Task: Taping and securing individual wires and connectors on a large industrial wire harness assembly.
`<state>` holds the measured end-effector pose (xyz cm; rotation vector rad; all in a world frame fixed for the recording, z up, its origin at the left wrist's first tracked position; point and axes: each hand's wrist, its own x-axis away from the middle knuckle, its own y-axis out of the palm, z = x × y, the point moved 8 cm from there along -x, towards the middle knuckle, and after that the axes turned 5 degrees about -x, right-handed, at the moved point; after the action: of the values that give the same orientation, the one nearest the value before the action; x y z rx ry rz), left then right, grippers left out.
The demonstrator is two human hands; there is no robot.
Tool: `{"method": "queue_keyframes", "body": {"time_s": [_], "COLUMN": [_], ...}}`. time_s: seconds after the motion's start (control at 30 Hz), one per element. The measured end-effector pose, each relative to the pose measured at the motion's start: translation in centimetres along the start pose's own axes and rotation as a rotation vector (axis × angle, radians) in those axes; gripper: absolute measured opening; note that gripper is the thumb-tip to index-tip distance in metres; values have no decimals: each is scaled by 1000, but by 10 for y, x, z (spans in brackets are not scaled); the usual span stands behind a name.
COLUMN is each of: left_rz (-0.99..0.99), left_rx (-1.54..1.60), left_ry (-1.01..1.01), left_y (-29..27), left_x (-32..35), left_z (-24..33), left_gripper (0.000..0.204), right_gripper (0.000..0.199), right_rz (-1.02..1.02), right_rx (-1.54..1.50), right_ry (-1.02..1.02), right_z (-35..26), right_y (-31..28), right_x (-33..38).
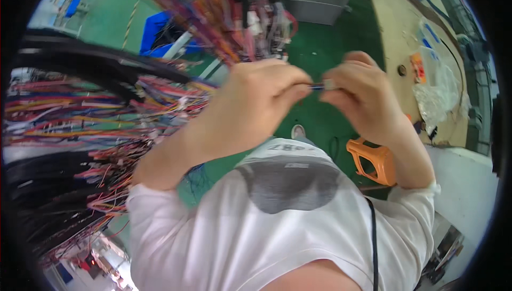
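My left hand (264,96) and my right hand (362,91) meet in front of my chest, a short gap between their fingertips. Thin dark bluish wires (318,86) span that gap, pinched at one end by my left thumb and forefinger. At the other end my right fingers close on a small whitish connector (329,84), mostly covered by them. Blur hides how the wires join it. Just beyond my left hand hangs a thick bundle of coloured wires (200,8) with pale connectors (255,24) at its end.
More loose wires (96,104) and black-sleeved harnesses (90,59) fill the left side. A blue bin (152,29) stands on the green floor (314,51). At right are a wooden board (389,19) with clear plastic bags (437,93), and an orange plastic frame (381,165) below.
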<state>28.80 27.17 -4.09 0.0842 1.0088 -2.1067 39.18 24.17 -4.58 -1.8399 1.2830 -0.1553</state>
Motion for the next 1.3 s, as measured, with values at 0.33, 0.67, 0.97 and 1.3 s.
{"method": "queue_keyframes", "body": {"time_s": [0.33, 0.67, 0.97, 1.3], "left_rz": [158, 264, 346, 602], "left_rx": [331, 231, -72, 275], "left_ry": [-204, -215, -177, -461], "left_y": [43, 64, 88, 57], "left_x": [3, -30, -53, -41], "left_z": [-23, 18, 43, 8], "left_gripper": [7, 31, 31, 21], "right_gripper": [21, 21, 21, 23], "right_rz": [622, 511, 560, 489], "right_rx": [-685, -1361, -1249, -1178], "right_ry": [416, 533, 290, 245], "right_z": [48, 78, 93, 123], "right_y": [4, -9, -43, -35], "right_x": [32, 50, 56, 44]}}
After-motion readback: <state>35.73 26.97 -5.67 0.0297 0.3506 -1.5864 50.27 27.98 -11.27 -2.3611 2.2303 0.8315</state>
